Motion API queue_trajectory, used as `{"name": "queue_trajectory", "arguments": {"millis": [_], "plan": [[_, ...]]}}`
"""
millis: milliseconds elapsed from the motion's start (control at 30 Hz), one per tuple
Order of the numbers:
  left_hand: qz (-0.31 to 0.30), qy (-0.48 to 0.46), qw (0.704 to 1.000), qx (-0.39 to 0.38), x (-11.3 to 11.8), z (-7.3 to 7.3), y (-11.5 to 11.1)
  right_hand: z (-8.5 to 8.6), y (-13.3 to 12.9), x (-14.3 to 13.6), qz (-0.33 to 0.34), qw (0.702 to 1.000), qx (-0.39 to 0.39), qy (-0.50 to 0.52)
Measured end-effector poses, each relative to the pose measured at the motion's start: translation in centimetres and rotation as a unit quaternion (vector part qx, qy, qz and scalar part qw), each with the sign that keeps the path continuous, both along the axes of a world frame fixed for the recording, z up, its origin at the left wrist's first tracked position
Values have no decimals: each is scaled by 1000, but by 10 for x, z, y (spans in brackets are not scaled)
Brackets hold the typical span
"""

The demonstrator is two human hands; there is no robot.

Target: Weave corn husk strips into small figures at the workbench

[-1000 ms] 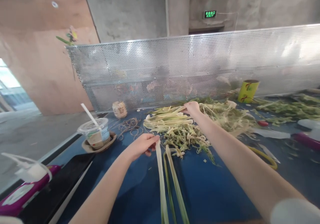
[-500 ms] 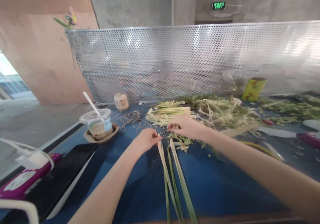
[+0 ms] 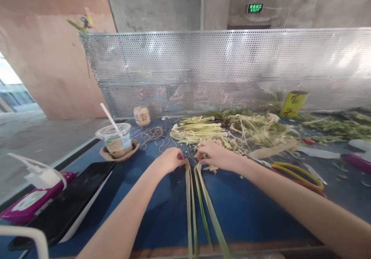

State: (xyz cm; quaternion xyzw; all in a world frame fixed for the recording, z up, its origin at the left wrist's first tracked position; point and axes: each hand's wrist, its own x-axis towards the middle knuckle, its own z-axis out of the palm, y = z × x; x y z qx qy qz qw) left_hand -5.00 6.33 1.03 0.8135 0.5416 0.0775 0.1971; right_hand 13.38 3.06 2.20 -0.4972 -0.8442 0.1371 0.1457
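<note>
Blue tabletop (image 3: 162, 216) before a perforated metal screen (image 3: 145, 64)

One exit sign (image 3: 255, 8) glows at one o'clock on a concrete wall (image 3: 156, 4). Toward nine, one lidded cup (image 3: 118, 144) holds one straw (image 3: 109, 117) and something beige. Four leaf strips (image 3: 189, 205) run toward six. At their tops, the left hand (image 3: 171, 160) pinches; the right hand's (image 3: 213, 154) fingers are narrow, but I cannot tell whether they grip.

I see bare worktop (image 3: 249, 212) right of the long leaves (image 3: 213, 212); plant heaps (image 3: 257, 131) crowd the far side, scissors (image 3: 291, 165) lie farther right, and a perforated screen (image 3: 174, 66) blocks the back.
</note>
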Motion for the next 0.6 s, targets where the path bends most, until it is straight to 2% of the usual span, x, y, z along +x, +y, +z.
{"name": "queue_trajectory", "arguments": {"millis": [200,333,433,600], "plan": [[-24,-27,999,9,0,1,0,2,6,10,53,986,-98,125],[-79,-47,996,13,4,3,-4,-9,14,11,32,978,-100,181],[-95,-52,994,18,7,1,-5,-14,16,10,11,976,-88,201],[-98,-54,993,30,9,-6,-1,-4,2,16,-2,971,-91,222]]}}
